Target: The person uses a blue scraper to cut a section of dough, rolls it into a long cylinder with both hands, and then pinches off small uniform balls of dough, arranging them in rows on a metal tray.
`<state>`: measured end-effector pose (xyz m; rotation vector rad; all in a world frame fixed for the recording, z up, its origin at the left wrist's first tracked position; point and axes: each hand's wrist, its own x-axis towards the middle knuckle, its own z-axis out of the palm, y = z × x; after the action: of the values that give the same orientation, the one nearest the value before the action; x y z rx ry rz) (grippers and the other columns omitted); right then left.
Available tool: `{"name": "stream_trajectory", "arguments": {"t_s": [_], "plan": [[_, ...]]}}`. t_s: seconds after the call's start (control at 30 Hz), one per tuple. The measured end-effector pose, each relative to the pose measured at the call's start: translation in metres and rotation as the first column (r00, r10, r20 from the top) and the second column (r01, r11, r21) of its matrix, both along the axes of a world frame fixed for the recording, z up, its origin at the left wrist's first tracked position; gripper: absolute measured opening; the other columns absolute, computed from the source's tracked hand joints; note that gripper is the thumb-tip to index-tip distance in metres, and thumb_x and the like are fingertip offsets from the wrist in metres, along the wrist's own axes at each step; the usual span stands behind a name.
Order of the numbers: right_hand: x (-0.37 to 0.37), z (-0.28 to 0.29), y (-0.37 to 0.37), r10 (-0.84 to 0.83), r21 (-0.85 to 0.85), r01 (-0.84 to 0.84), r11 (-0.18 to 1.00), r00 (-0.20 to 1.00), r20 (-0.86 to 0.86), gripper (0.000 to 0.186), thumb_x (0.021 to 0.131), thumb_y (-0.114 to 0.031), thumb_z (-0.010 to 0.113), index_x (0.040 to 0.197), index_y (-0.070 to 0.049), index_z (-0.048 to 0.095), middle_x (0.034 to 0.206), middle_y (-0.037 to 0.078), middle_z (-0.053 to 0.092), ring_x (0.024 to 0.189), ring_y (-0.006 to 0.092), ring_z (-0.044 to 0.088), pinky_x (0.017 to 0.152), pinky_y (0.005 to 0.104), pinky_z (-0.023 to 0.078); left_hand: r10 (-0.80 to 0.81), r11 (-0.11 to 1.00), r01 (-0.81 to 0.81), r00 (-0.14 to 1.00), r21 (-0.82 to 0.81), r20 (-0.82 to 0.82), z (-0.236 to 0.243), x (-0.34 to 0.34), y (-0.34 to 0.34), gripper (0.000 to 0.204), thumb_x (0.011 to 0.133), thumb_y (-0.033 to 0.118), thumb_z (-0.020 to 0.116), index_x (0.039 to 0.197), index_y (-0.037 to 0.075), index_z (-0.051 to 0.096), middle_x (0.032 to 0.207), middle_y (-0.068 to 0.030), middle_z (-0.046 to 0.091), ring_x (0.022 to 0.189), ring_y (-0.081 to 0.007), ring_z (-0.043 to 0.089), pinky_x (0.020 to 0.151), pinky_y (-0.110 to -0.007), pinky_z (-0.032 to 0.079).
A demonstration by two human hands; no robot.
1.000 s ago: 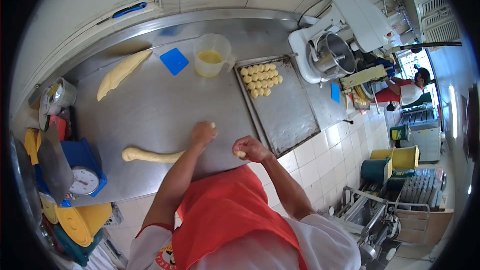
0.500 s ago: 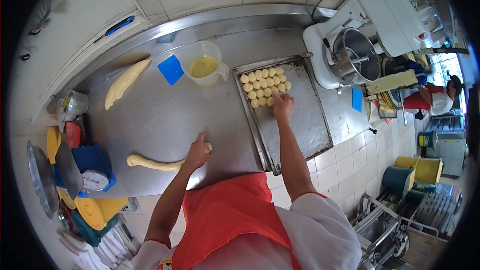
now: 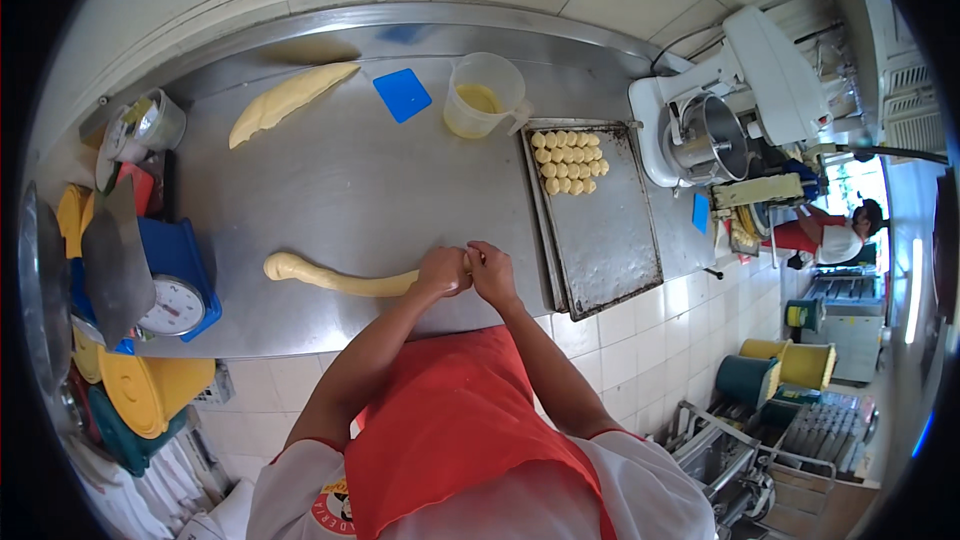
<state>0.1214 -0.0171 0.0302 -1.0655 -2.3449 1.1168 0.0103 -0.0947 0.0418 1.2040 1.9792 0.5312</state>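
Observation:
A long rope of pale dough (image 3: 330,275) lies crosswise near the steel table's front edge. My left hand (image 3: 443,272) is closed on its right end. My right hand (image 3: 491,272) meets it there, fingers curled round the dough tip, which they mostly hide. To the right, a worn metal baking tray (image 3: 610,250), stacked on another, holds rows of small dough balls (image 3: 565,162) at its far end. Farther back lie a larger dough piece (image 3: 285,100), a blue scraper (image 3: 401,95) and a clear jug (image 3: 483,92) with yellow liquid.
A stand mixer (image 3: 760,70) stands at the back right. A dial scale (image 3: 172,305), lids and containers crowd the left end. A co-worker (image 3: 835,235) in red and white is beyond the mixer. Buckets (image 3: 805,365) and metal equipment (image 3: 720,455) stand on the floor at right.
My right hand has left the dough balls on the tray and come back beside my left hand at the rope's end. The camera view has shifted.

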Motion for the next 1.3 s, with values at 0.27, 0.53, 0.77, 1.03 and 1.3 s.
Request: {"name": "stream_trajectory", "arguments": {"t_s": [0.27, 0.53, 0.77, 1.03, 1.3], "plan": [[0.012, 0.021, 0.002, 0.192, -0.141, -0.166, 0.976, 0.961, 0.198, 0.036, 0.098, -0.031, 0.054, 0.087, 0.000, 0.068, 0.079, 0.013, 0.068, 0.066, 0.0301, 0.064, 0.064, 0.0395, 0.053, -0.190, 0.956, 0.153, 0.973, -0.251, -0.133, -0.008, -0.014, 0.003, 0.023, 0.077, 0.022, 0.066, 0.092, 0.005, 0.074, 0.094, -0.0185, 0.073, 0.090, -0.0360, 0.071, 0.079, -0.045, 0.057], [0.138, -0.053, 0.176, -0.453, -0.537, 0.252, 0.805, 0.845, -0.283, 0.021, 0.089, -0.013, 0.057, 0.097, 0.001, 0.071, 0.082, 0.005, 0.066, 0.072, 0.0152, 0.063, 0.055, 0.0316, 0.049, -0.047, 0.941, 0.022, 0.997, -0.337, -0.067, 0.000, -0.028, 0.035, 0.044, 0.071, 0.013, 0.071, 0.111, -0.001, 0.061, 0.109, -0.0264, 0.068, 0.106, -0.0390, 0.065, 0.086, -0.047, 0.054], [0.077, -0.038, 0.294, -0.669, 0.119, 0.664, 0.738, 0.743, 0.007, 0.030, 0.083, -0.029, 0.072, 0.087, 0.001, 0.067, 0.080, 0.017, 0.066, 0.080, 0.0323, 0.064, 0.073, 0.0412, 0.051, -0.029, 0.980, 0.012, 0.996, -0.199, -0.084, -0.038, -0.038, -0.005, 0.075, 0.074, 0.008, 0.071, 0.138, -0.001, 0.032, 0.129, -0.0323, 0.053, 0.122, -0.0473, 0.051, 0.101, -0.048, 0.045], [0.060, -0.037, 0.261, -0.637, 0.412, 0.584, 0.699, 0.771, -0.011, 0.039, 0.081, -0.031, 0.078, 0.101, 0.000, 0.065, 0.092, 0.022, 0.063, 0.083, 0.0413, 0.060, 0.076, 0.0470, 0.049, 0.107, 0.988, -0.101, 0.993, -0.114, 0.046, -0.008, -0.033, 0.001, 0.096, 0.071, 0.007, 0.078, 0.148, 0.003, 0.021, 0.116, -0.0295, 0.058, 0.111, -0.0467, 0.057, 0.097, -0.050, 0.047], [-0.002, -0.038, 0.002, 0.215, -0.581, -0.327, 0.746, 0.943, -0.255, 0.032, 0.090, -0.013, 0.068, 0.121, -0.003, 0.066, 0.097, 0.009, 0.071, 0.081, 0.0176, 0.067, 0.071, 0.0352, 0.055, 0.138, 0.972, -0.152, 0.986, 0.179, 0.091, -0.022, -0.025, -0.018, 0.084, 0.070, 0.013, 0.081, 0.140, 0.001, 0.036, 0.111, -0.0253, 0.063, 0.103, -0.0417, 0.063, 0.090, -0.047, 0.051]]}}
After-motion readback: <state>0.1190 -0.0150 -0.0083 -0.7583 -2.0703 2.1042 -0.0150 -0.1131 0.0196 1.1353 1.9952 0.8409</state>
